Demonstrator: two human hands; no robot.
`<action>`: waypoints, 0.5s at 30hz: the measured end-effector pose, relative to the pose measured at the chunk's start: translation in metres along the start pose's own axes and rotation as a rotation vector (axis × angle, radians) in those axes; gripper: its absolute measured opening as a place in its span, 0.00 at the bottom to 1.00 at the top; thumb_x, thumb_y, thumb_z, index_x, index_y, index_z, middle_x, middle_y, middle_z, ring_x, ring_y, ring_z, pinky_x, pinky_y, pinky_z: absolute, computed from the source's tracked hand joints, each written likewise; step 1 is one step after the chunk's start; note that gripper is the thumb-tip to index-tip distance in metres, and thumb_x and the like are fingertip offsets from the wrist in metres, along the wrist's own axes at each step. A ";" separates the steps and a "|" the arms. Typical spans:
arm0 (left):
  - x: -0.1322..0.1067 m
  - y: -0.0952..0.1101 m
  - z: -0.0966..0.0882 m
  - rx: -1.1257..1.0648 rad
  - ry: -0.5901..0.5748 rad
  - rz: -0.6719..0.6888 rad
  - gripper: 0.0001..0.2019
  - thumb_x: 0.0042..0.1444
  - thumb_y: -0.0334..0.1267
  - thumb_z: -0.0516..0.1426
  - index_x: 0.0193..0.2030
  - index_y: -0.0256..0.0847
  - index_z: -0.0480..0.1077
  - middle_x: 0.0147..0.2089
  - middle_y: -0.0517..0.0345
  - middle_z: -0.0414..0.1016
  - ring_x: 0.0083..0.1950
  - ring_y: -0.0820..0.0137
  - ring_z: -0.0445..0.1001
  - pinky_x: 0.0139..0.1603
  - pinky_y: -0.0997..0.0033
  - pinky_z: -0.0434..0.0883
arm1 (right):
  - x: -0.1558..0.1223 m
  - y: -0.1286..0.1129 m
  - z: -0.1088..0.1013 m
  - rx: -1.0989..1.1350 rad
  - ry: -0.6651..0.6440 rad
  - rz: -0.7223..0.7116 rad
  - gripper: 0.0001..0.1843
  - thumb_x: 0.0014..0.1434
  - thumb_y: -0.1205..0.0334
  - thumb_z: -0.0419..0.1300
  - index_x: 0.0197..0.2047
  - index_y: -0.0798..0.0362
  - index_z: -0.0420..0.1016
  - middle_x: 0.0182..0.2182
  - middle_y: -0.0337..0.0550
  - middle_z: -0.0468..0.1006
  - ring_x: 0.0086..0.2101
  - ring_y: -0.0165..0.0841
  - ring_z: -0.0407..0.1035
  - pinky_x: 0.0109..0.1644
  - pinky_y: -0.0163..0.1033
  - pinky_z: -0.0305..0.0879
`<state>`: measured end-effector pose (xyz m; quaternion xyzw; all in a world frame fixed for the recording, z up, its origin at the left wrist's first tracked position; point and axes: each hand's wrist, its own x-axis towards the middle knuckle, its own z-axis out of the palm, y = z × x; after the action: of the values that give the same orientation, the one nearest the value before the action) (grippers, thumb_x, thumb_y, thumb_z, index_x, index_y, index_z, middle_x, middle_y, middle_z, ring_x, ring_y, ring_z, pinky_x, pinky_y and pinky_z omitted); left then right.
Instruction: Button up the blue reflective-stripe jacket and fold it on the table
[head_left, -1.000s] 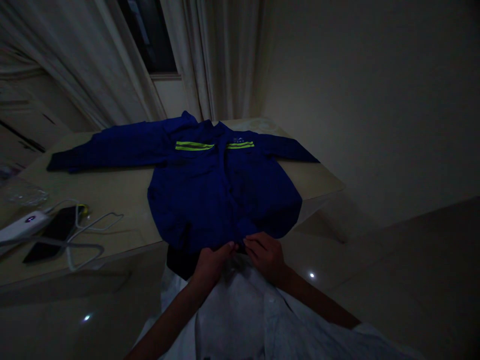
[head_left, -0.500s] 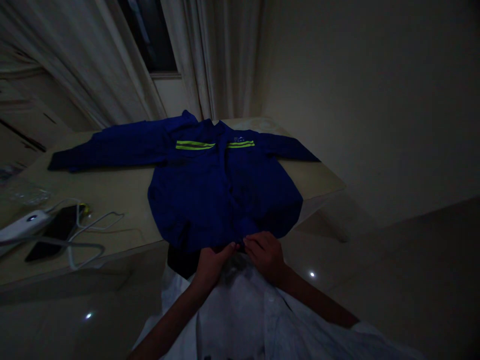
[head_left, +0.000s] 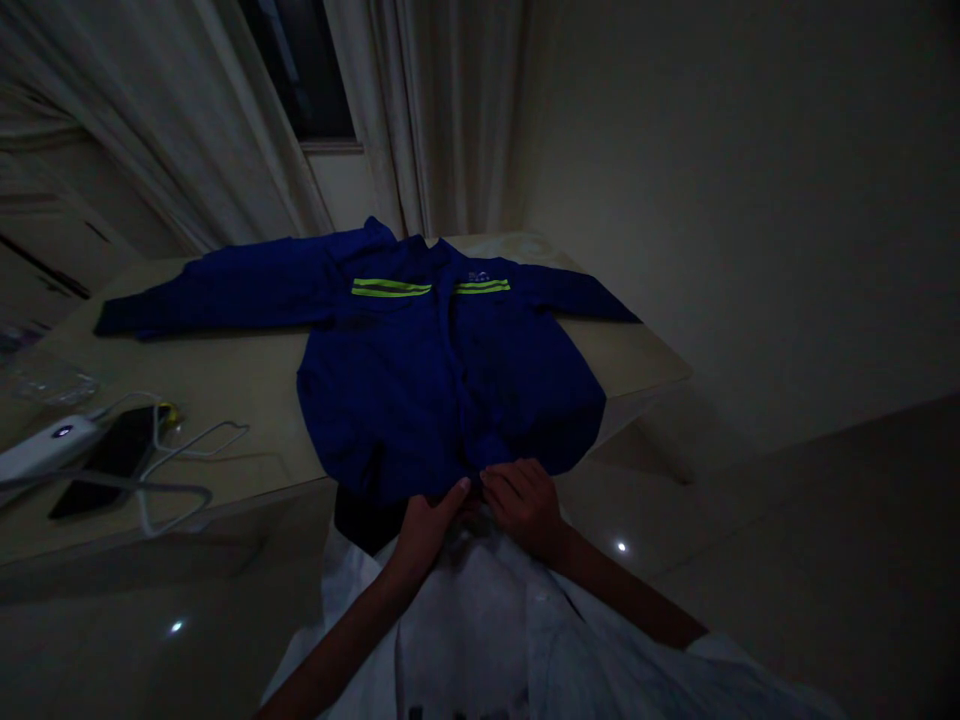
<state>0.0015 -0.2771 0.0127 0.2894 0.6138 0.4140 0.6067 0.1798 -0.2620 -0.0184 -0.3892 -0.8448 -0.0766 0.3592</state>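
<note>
A dark blue work jacket [head_left: 390,370] with yellow-green chest stripes lies front up across the table, both sleeves spread sideways. Its lower hem hangs over the near table edge toward my body. My left hand [head_left: 427,525] is closed on the hem at the middle, thumb on top. Right beside it, my right hand [head_left: 523,500] pinches the hem near the lower end of the front opening. The fingertips of both hands nearly meet. Whatever small part lies between them is too dark to make out.
On the left of the table [head_left: 247,380] lie a white power bank [head_left: 49,447], a dark phone [head_left: 112,460], a looped white cable [head_left: 202,440] and some clear plastic [head_left: 56,380]. Curtains [head_left: 442,110] hang behind, and a wall [head_left: 750,220] stands to the right.
My right hand has shifted slightly up and left, while my left thumb has moved up a little. The jacket has stayed almost exactly where it was.
</note>
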 end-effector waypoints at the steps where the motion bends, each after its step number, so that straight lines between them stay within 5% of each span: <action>1: 0.000 0.001 0.000 -0.005 0.011 -0.008 0.21 0.34 0.55 0.74 0.18 0.38 0.76 0.23 0.50 0.78 0.26 0.63 0.77 0.28 0.67 0.73 | -0.001 0.001 -0.001 0.012 -0.011 -0.008 0.07 0.71 0.66 0.59 0.44 0.51 0.80 0.39 0.47 0.84 0.36 0.37 0.73 0.41 0.46 0.62; 15: 0.015 -0.021 -0.019 0.351 -0.092 0.032 0.31 0.40 0.67 0.65 0.13 0.38 0.68 0.15 0.59 0.62 0.20 0.75 0.59 0.22 0.72 0.55 | -0.009 -0.003 0.009 -0.052 0.000 -0.097 0.09 0.70 0.71 0.60 0.38 0.52 0.78 0.34 0.42 0.80 0.33 0.32 0.69 0.39 0.44 0.57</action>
<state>-0.0161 -0.2772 -0.0144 0.4192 0.6437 0.2965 0.5675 0.1763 -0.2655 -0.0303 -0.3569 -0.8604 -0.1156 0.3448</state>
